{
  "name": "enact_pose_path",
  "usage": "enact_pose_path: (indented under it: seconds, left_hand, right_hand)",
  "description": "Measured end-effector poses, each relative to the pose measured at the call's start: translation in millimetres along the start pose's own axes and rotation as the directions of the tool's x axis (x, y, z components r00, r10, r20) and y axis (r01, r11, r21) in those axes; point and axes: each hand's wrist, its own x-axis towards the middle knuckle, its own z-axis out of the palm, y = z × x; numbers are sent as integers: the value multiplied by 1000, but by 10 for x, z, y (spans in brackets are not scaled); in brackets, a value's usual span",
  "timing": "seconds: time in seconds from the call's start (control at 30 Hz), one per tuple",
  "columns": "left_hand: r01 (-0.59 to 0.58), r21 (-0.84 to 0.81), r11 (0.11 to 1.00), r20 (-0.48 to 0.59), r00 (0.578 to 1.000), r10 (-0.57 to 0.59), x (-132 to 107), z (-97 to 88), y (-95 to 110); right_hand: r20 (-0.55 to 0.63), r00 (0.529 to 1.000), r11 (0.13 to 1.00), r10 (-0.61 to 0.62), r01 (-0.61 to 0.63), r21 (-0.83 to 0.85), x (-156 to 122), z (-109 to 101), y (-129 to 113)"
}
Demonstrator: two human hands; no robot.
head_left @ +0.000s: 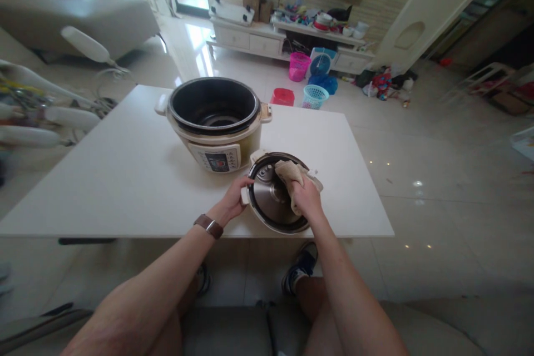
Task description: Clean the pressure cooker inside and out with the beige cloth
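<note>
A pressure cooker lid (267, 204) lies with its metal inner side up near the front edge of the table. My left hand (235, 198) grips the lid's left rim by its white handle. In my right hand (307, 198) is a bunched beige cloth (288, 172), pressed against the right part of the lid's inner face. Behind the lid, to the left, stands the electric pressure cooker (250, 142), uncovered, with a dark inner pot (214, 103) and a control panel on its front.
Everything rests on a white table (125, 178). Beyond it are a pink basket (299, 65), a light blue basket (315, 96) and a red stool or box (282, 97). A cluttered TV cabinet (250, 39) lines the far wall. White appliance-like shapes (85, 44) stand at left.
</note>
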Motion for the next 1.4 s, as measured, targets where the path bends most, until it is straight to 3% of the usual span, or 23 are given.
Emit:
enact_pose_path:
  seconds: [0.17,0.3,0.43,0.53,0.63,0.7,0.77,0.87,0.97,1.03,1.13,1.27,1.4]
  left_hand:
    - [22,-3,1000,-86,996,-22,37,-18,-20]
    - [53,-10,999,-71,996,-54,101,39,27]
    - [16,12,1000,-31,999,-16,105,79,25]
    - [-4,29,1000,-16,1000,5,106,81,-9]
    - [-16,40,999,-16,1000,16,130,67,-32]
    - [-16,35,999,-26,1000,17,151,54,-32]
    - [0,23,1000,-32,999,1,170,41,-25]
    - [13,15,1000,-37,999,-12,183,28,-18]
    - [-32,30,999,-22,999,33,172,36,-26]
    - [-58,48,997,9,998,58,156,53,-35]
    - [-67,69,995,40,997,64,135,80,-42]
    - [-68,82,994,48,997,65,144,90,-39]
    - [-53,76,996,47,998,50,178,72,-37]
  right_hand:
    - [-98,995,997,10,-3,76,-14,31,-57]
    - [-151,988,988,-9,32,153,4,105,-118]
    - [30,990,982,-141,136,131,4,246,-164]
    - [164,963,976,-215,219,-8,-20,339,-172]
    - [201,949,960,-244,266,-90,-36,364,-158]
    - [201,947,965,-251,261,-24,-23,344,-147]
    - [143,964,971,-222,206,120,15,308,-135]
    - [-71,996,927,-54,77,366,101,241,-99]
    - [-262,956,829,134,37,557,175,161,-28]
    - [-321,930,786,178,62,615,190,106,20]
    - [-325,942,837,90,105,536,158,44,51]
    - [-201,972,925,-118,181,333,91,61,13]
    - [-83,981,959,-175,189,210,65,140,-26]
